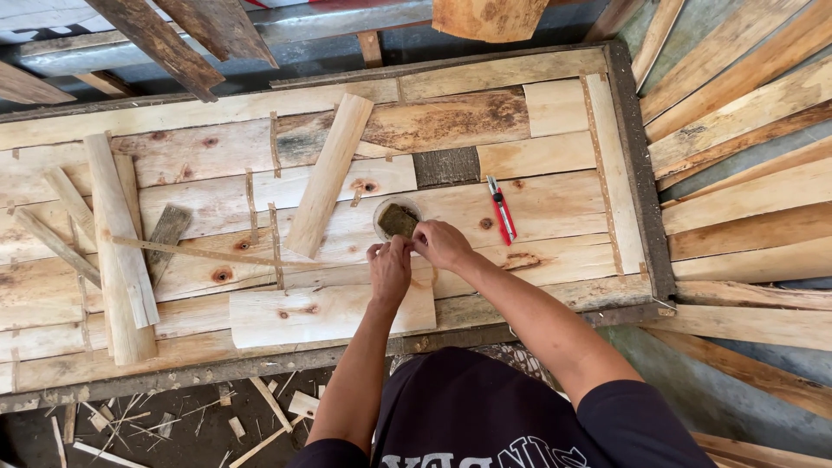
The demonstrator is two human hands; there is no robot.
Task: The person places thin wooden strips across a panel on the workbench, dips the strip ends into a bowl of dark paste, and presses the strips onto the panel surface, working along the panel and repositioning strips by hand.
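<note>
With my right hand point(442, 244) pinching the dark bristled brush point(398, 220) over the small round tin point(396, 217) and my left hand point(389, 270) curled closed alongside, I'd load sparingly.

Hands: I had two at work, my left hand point(389, 270) and my right hand point(442, 243).
Round tin: I counted one point(397, 219).
Red utility knife: I counted one point(501, 209).
Wide loose boards on the panel: I counted three point(328, 176) point(120, 241) point(322, 314).
</note>
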